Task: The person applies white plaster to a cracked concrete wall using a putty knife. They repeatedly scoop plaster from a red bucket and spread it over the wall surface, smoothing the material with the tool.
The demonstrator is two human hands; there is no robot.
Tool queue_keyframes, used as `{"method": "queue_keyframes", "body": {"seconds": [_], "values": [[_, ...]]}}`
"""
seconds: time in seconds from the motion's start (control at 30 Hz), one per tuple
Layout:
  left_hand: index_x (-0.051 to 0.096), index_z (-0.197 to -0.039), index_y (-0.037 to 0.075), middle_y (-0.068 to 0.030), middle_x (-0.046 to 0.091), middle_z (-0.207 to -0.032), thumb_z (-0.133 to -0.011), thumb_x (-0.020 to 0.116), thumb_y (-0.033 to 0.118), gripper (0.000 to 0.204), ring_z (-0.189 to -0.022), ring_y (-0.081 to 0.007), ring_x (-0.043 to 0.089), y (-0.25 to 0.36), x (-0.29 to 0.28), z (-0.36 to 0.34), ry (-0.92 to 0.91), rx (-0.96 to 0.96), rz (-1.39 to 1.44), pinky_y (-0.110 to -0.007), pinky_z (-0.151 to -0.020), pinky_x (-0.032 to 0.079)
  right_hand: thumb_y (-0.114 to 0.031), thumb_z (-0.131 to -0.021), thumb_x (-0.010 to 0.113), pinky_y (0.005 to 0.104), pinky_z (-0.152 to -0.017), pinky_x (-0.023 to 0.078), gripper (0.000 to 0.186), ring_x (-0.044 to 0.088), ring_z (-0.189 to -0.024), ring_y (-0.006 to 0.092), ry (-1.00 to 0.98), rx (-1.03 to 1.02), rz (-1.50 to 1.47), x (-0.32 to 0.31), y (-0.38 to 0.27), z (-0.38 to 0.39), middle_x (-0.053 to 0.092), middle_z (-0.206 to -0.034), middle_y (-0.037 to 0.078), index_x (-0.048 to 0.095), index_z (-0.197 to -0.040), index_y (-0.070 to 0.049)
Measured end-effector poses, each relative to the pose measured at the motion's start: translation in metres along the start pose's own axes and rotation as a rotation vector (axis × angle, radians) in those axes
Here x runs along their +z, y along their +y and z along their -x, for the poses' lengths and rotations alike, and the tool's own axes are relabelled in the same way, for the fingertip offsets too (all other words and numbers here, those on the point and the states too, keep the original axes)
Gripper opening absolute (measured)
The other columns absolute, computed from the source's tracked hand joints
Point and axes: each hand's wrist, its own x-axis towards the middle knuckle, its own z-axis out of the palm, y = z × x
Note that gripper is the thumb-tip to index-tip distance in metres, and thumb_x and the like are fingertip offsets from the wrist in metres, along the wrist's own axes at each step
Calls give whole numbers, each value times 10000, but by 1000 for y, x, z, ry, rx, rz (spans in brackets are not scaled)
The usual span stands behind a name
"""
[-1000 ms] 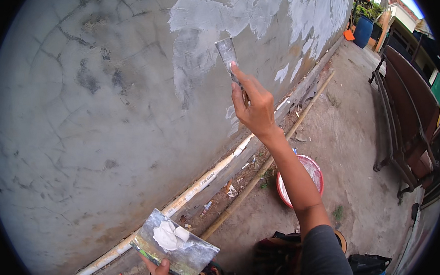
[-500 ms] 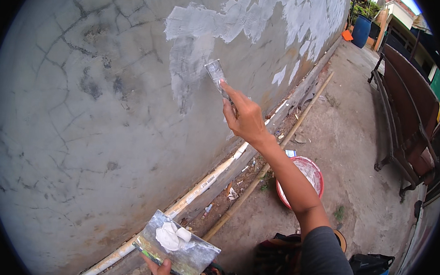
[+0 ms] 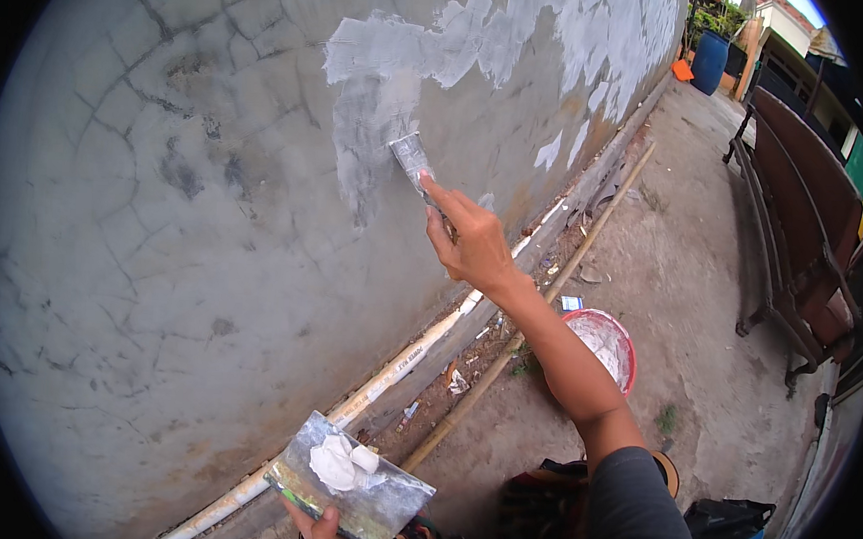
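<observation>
My right hand [image 3: 472,235] grips a putty knife [image 3: 413,161], its blade on the grey wall [image 3: 206,287] at the edge of a smeared white putty patch [image 3: 366,120]. The index finger is stretched along the blade; the handle is mostly hidden in the palm. Low in front, my left hand [image 3: 330,537] holds a flat rectangular board [image 3: 389,516] from below, thumb at its near edge. White putty [image 3: 334,463] sits in a lump on the board.
Along the wall's foot runs a white pipe [image 3: 397,365], with a bamboo pole [image 3: 484,385] beside it. A red bucket [image 3: 630,353] with white residue stands behind my right forearm. To the right is a brown wooden bench [image 3: 797,191]; a blue barrel [image 3: 709,62] stands far off.
The putty knife has moved slightly down and left along the edge of the putty patch with my right hand. My left hand and the board have hardly moved.
</observation>
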Motion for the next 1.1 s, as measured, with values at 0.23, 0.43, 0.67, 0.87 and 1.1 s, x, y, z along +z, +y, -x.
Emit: {"method": "queue_keyframes", "body": {"seconds": [0.23,0.43,0.67,0.87,1.1], "values": [[334,-1423,18,-179,479,-1335,-901,514,211,585,-1214,-345,487,-3,-2,-1,1,-9,10,-481,-1012,400,5,-865,593,364,-539,465,539,545,-562,250,98,-100,40,-8,-10,-58,563,-770,131,475,-1387,-49],[321,-1421,-10,-188,472,-1341,-897,508,187,590,-1219,-356,482,-7,-9,-2,36,-20,28,-486,-1011,401,23,-846,619,309,-501,422,535,458,-519,164,54,-66,1,23,5,8,549,-716,92,519,-1365,-63],[278,-1451,-12,-189,455,-1365,-887,513,145,631,-1228,-343,475,2,5,1,36,27,-16,-476,-1016,400,17,-848,611,359,-503,468,603,539,-548,242,151,-148,50,-5,-7,-34,558,-763,103,444,-1418,-81],[265,-1457,-18,-190,445,-1376,-884,518,145,647,-1233,-339,472,1,9,-1,70,52,-4,-474,-1021,398,8,-847,621,336,-479,444,570,506,-523,226,147,-153,102,16,7,-50,568,-773,84,484,-1391,-96],[265,-1453,-21,-185,448,-1373,-874,530,150,659,-1239,-331,471,5,7,2,49,37,-19,-466,-1019,403,14,-847,615,312,-467,418,544,485,-514,185,14,-132,255,-5,12,-3,570,-754,69,524,-1368,-112]]}}
